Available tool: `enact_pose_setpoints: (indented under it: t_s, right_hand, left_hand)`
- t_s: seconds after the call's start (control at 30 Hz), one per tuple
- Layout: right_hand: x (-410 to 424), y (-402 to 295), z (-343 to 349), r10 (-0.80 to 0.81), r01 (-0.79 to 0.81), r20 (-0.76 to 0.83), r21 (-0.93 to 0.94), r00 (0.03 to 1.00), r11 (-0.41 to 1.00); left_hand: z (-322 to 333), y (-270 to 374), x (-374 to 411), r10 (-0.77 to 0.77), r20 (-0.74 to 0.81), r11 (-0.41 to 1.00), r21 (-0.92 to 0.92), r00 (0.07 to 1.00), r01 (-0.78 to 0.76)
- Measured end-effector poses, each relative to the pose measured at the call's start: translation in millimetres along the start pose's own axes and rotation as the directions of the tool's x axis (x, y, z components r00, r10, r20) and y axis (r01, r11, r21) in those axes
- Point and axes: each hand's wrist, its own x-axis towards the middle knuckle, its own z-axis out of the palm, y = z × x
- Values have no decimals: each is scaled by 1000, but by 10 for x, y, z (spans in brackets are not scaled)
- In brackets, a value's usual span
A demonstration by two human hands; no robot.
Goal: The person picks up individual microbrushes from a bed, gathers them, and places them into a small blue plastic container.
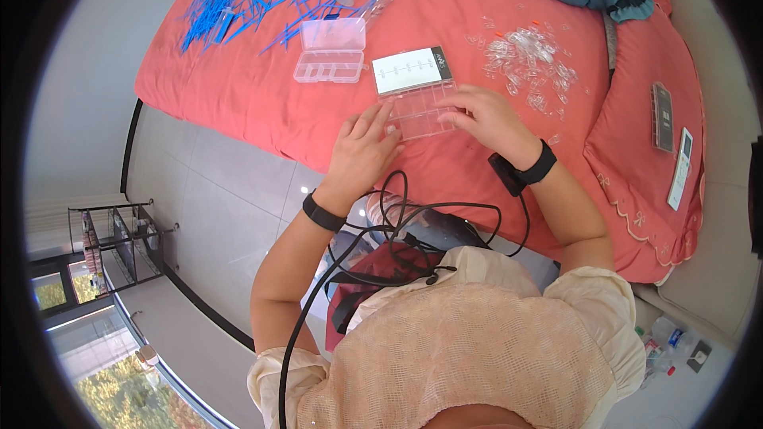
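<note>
A transparent plastic compartment box [420, 117] lies open on the bed in front of me. Its raised lid [408, 71] lies back on the far side, showing a white card with rows of small clear pieces and a dark strip with writing. My left hand [365, 146] grips the box's near left corner, fingers along the edge and thumb by the front. Over the right edge reaches my right hand [492, 122], thumb and forefinger apart, with nothing visible between them. A loose pile of small clear plastic pieces [530, 59] lies beyond my right hand.
Many blue thin sticks [223, 3] and transparent tubes [377, 5] lie on the coral bedspread [250, 95]. A second open compartment box [331, 50] stands left of the first. Black cables [441, 205] hang by my lap. A remote control [681, 168] and dark case [661, 116] lie right.
</note>
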Motion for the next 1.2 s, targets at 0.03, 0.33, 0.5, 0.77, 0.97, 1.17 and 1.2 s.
enact_pose_setpoints:
  t_s: [0.03,0.33,0.5,0.77,0.97,1.17,1.2]
  right_hand:
    - [-27,-19,-43,15,-15,4,-5,1000,1000]
    - [-175,-4,-154,112,-110,51,-40,992,993]
    - [-168,-84,28,0,7,72,-101,997,995]
    - [279,-178,494,-30,109,329,-225,944,968]
    - [138,-155,573,-151,192,226,-172,962,966]
    - [139,-102,547,-122,171,282,-156,951,973]
    - [143,-67,549,-129,161,257,-107,958,981]
  left_hand:
    - [5,0,2,1,4,1000,2,1000,-1]
    - [15,-10,-22,31,-15,999,-8,999,-31]
    - [-58,-6,-100,27,-56,999,-46,998,-30]
    - [-86,-59,-232,-79,7,997,-19,997,79]
    - [-73,16,-213,-70,59,997,-11,996,71]
    - [-63,46,-127,-51,108,999,14,993,49]
    - [-55,47,-121,-47,107,999,17,993,45]
